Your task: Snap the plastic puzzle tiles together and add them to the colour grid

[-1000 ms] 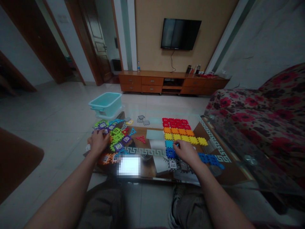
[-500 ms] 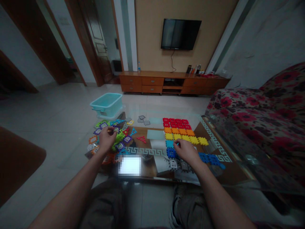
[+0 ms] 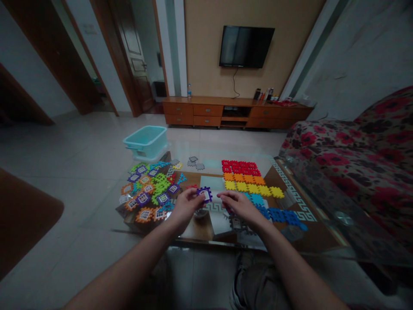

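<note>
In my left hand [image 3: 187,207], a purple interlocking tile [image 3: 204,194] with a white window panel is pinched between thumb and fingers, above the middle of the glass table. My right hand [image 3: 238,206] is just right of it, apart from the tile, with its fingers stretched toward it and nothing visible in them. Below and behind the right hand are light blue tiles [image 3: 257,199], dark blue tiles [image 3: 284,215] and grey tiles [image 3: 237,223], partly covered by it. Farther back lie rows of yellow tiles [image 3: 253,188], orange tiles [image 3: 243,178] and red tiles [image 3: 240,167].
A mixed pile with green tiles [image 3: 160,185] and orange window tiles [image 3: 144,214] covers the table's left end. Grey pieces [image 3: 192,162] lie at the back. A turquoise bin [image 3: 146,148] stands beyond the left corner, and a flowered sofa [image 3: 335,137] is at the right.
My left hand has come from the pile at the left to the table's middle, now with the purple tile. My right hand has shifted slightly left, off the light blue row.
</note>
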